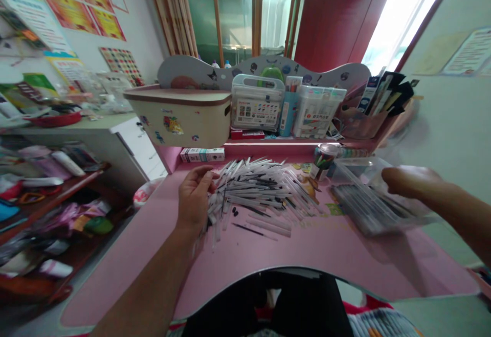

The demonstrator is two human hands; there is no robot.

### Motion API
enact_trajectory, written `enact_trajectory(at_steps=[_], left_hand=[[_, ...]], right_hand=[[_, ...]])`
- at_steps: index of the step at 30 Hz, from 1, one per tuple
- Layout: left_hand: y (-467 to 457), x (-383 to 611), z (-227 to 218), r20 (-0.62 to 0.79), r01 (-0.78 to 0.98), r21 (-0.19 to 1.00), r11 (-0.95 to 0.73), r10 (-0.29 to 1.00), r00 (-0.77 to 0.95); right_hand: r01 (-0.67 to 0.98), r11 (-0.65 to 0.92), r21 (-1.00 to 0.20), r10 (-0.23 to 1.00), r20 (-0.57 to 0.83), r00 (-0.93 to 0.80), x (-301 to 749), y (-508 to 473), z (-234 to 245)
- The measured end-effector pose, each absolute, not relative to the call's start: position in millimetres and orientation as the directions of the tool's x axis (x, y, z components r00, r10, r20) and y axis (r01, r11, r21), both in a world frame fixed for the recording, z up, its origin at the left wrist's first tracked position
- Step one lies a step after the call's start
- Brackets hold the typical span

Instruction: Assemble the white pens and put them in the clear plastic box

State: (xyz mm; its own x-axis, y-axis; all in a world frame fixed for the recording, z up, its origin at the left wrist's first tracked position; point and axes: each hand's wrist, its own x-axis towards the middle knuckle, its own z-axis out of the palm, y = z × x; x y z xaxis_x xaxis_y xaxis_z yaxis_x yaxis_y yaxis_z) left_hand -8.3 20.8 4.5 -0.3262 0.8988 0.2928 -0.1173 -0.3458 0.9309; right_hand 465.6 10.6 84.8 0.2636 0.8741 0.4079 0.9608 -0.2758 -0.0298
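Observation:
A heap of slim pen tubes (255, 183), whitish, clear and some dark, lies in the middle of the pink desk. My left hand (194, 196) rests at the heap's left edge, fingers curled and thumb bent toward them; whatever is in its grip cannot be made out. A thin pen refill (253, 231) with a dark section lies in front of the heap. To the right, a clear plastic box (370, 209) holds a layer of similar slim tubes. My right hand (410, 183) is over the box's right side, blurred, its fingertips hidden.
A jar (326, 155) stands behind the clear box. On the pink desk's (299, 260) back shelf are a lidded cream bin (180, 119), a clear carry case (257, 104), a marker box (318, 112) and a pen holder (362, 122). A cluttered shelf (49, 188) is at left.

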Motion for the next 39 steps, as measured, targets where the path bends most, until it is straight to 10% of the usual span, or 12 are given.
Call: enact_trajectory(at_steps=[6,14,28,39], left_hand=[[27.3,-14.3,5.3,0.27,0.05,0.961,-0.271,0.888,-0.371],[42.7,-43.3,2.0,0.321,0.24,0.942,-0.234,0.835,-0.446],[56.0,-60.0,-9.6,0.28,0.63,0.775,-0.048,0.92,-0.275],[48.0,-48.3,0.6,0.185,0.718,0.696,-0.011,0.969,-0.164]], right_hand=[[0.965,-0.005,0.263,0.989,0.147,-0.035,383.1,-0.3,119.3],[0.852,0.514,-0.103,0.857,0.04,-0.513,235.9,-20.6,60.3],[0.732,0.581,-0.356,0.811,0.32,-0.489,230.4,-3.7,-25.2],[0.722,0.657,-0.218,0.753,0.152,-0.64,226.0,-14.4,-10.0]])
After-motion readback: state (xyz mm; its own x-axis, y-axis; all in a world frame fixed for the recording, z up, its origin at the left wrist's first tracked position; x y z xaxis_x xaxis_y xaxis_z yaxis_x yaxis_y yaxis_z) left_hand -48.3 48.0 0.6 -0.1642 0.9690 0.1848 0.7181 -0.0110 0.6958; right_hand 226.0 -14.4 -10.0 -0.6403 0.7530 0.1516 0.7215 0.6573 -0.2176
